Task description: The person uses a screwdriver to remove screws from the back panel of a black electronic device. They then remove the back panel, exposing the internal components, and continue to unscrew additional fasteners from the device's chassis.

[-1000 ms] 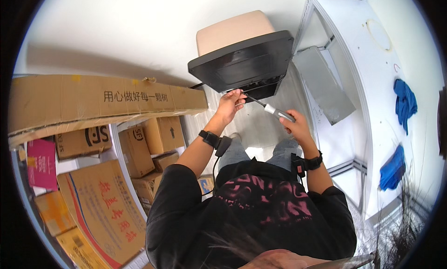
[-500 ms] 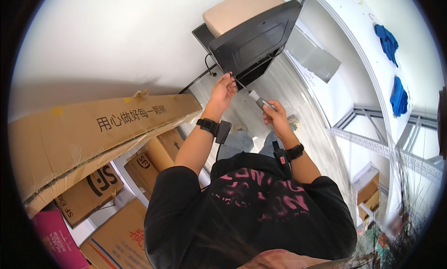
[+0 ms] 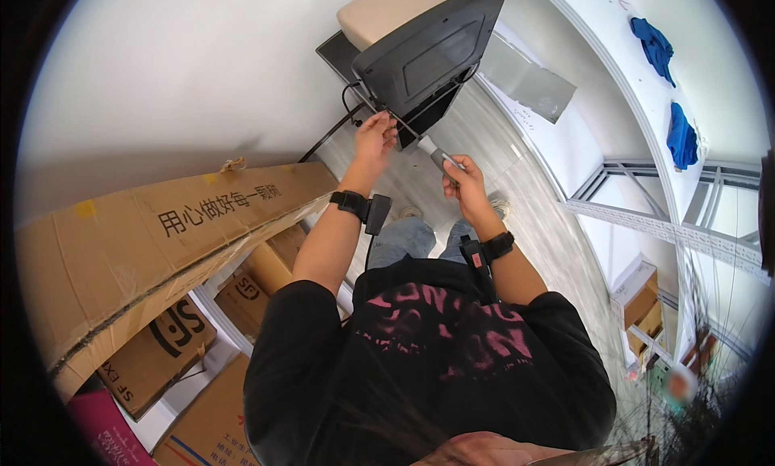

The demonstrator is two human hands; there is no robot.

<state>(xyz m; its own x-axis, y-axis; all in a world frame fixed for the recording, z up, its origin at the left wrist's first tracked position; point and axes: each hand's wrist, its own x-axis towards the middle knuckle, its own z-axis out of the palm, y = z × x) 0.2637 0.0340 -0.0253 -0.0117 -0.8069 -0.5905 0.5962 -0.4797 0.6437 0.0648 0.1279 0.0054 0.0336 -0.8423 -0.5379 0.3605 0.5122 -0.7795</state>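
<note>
A screwdriver [image 3: 433, 150] with a grey handle and a long thin shaft is gripped in my right hand [image 3: 467, 183]. Its shaft slants up and left to the lower edge of a black panel [image 3: 432, 50] with rounded corners. Beside the shaft's far end, the fingers of my left hand [image 3: 375, 139] are pinched together at that edge. What lies between them is too small to make out. Behind the panel sits a beige padded block [image 3: 387, 14], and a black cable [image 3: 347, 99] hangs by its left corner.
A long cardboard box [image 3: 121, 216] stands at the left, with more cartons [image 3: 169, 345] on a shelf below it. White metal shelving [image 3: 630, 208] runs along the right, bearing blue cloths [image 3: 683, 135]. A grey sheet [image 3: 529, 79] lies beside the panel.
The whole view has shifted a little, with the panel and both hands now slightly higher and further left. My right hand keeps its grip on the screwdriver, and my left fingers stay pinched.
</note>
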